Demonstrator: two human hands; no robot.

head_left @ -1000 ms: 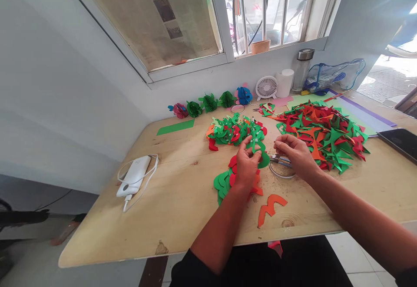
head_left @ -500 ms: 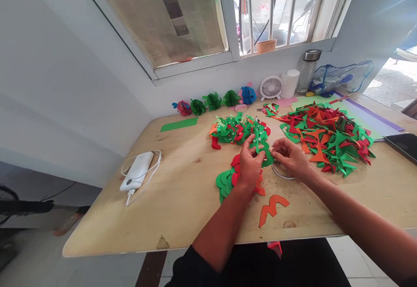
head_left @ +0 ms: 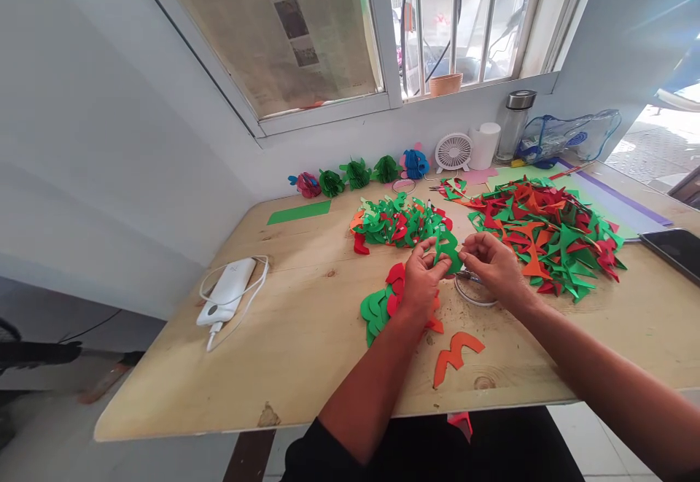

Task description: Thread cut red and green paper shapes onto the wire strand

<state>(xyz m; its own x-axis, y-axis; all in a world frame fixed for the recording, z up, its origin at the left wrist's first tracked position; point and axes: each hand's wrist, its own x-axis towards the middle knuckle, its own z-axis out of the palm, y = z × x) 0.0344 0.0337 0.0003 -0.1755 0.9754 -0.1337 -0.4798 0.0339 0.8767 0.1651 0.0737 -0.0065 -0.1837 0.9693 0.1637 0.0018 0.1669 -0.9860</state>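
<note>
My left hand (head_left: 425, 274) is closed on a green paper cutout (head_left: 448, 249), which stands up from the fingers. Close by on the right, my right hand (head_left: 495, 263) has its thumb and fingers pinched at the cutout's right edge; what they hold is too small to make out. Partly under my right hand lies a white ring (head_left: 475, 298) with a dark tool across it. Green and red cut pieces (head_left: 377, 308) lie beside my left forearm. An orange cutout (head_left: 457, 354) rests near the front edge. Behind my hands is a heap of curved green and red pieces (head_left: 402, 221).
A large pile of red, orange and green scraps (head_left: 552, 230) spreads at the right, near a phone (head_left: 675, 249). A white power bank (head_left: 228, 291) with cable lies left. Paper ornaments (head_left: 358, 173), a small fan (head_left: 453, 152) and a bottle (head_left: 514, 128) line the wall.
The view has shifted slightly. The green cutout is turned a little in my left hand, and my right fingers have moved slightly at its edge.
</note>
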